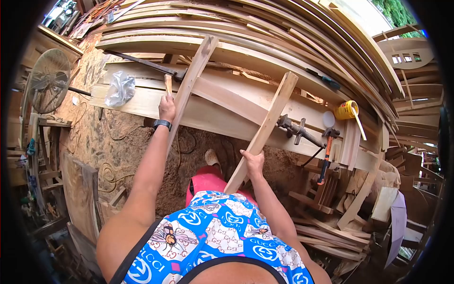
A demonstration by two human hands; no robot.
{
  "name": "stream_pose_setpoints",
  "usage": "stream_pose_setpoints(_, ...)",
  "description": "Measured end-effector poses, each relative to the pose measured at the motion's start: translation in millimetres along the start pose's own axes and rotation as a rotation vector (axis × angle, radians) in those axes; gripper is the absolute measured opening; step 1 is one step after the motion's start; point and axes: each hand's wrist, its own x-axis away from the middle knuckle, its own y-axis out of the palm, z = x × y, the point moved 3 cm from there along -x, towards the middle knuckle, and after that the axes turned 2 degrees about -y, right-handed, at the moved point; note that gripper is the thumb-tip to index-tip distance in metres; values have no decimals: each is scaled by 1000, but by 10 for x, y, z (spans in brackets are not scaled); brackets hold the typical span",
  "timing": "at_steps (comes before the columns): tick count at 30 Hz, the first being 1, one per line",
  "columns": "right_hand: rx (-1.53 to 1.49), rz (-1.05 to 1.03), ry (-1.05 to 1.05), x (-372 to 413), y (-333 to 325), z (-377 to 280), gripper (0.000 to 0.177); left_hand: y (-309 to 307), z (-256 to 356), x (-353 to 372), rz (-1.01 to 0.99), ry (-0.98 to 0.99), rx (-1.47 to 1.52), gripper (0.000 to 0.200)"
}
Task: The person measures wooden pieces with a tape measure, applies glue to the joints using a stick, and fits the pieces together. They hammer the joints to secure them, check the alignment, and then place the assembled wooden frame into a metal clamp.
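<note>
My left hand [167,109], a dark watch on its wrist, is closed around a short wooden stick [168,84] pointing away from me. It is beside the left post [193,78] of an H-shaped wooden frame. My right hand [254,163] grips the lower part of the right post [274,116], whose near end reaches my waist. A flat wooden rail [231,100] joins the two posts. Against the right post's outer side is the screw end of a bar clamp [302,132]; its jaw [179,75] shows by the left post.
Long boards [227,40] are stacked behind the work plank [146,102]. A clear plastic bag [120,88] lies at left, near a standing fan [48,80]. At right are a yellow tub [346,110], a white lid [328,119] and an orange-handled hammer [326,156].
</note>
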Motion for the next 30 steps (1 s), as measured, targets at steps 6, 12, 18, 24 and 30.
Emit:
stream_pose_setpoints(6,123,116,-22,-218,-222,-9,58,319,215,80,74,45,168,43)
stream_pose_setpoints(12,122,191,-104,-52,-338,-212,59,246,297,147,99,133,230,49)
stream_pose_setpoints(18,106,210,-259,157,-580,-535,55,4,410,350,-274,-42,755,50)
stream_pose_setpoints(24,154,255,-330,330,-1036,-736,62,15,515,664,-478,-50,889,40)
stream_pose_setpoints(30,192,237,-330,466,-1357,-751,69,272,446,938,-285,-32,803,46)
